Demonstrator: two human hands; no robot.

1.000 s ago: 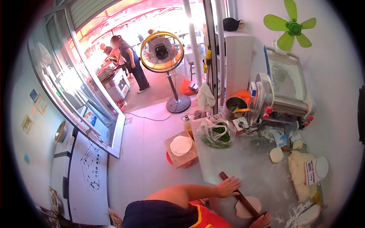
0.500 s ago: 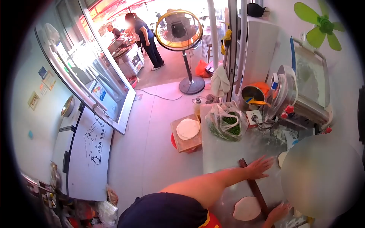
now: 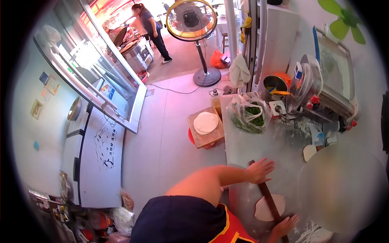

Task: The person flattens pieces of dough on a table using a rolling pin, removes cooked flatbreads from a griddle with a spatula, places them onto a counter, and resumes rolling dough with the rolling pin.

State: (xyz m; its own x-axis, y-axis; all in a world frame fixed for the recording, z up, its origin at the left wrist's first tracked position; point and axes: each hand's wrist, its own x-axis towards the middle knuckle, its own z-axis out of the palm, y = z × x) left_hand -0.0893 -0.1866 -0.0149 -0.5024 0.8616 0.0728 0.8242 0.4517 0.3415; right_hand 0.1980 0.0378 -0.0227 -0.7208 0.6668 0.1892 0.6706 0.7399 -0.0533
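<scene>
Head view, and from where I stand both of the person's bare hands are laid over a dark wooden rolling pin (image 3: 265, 193). The left hand (image 3: 260, 171) rests across its far end with the fingers stretched out and spread; the right hand (image 3: 286, 226) lies over the near part, fingers extended as well, and neither is curled tightly round the wood. Between the two, the pin crosses a flat, pale sheet of dough (image 3: 262, 209) on the grey tabletop (image 3: 247, 150), with dough showing on either side of it. White flour (image 3: 308, 230) is smeared near the right hand. Farther up the tabletop I see a plastic bag (image 3: 248, 106) of greens (image 3: 254, 110), with a metal pot (image 3: 265, 90) beyond it, and a small dough round (image 3: 309, 153) over to the right. Past the left edge, flat pale rounds (image 3: 205, 122) lie on a wooden board (image 3: 201, 140).
</scene>
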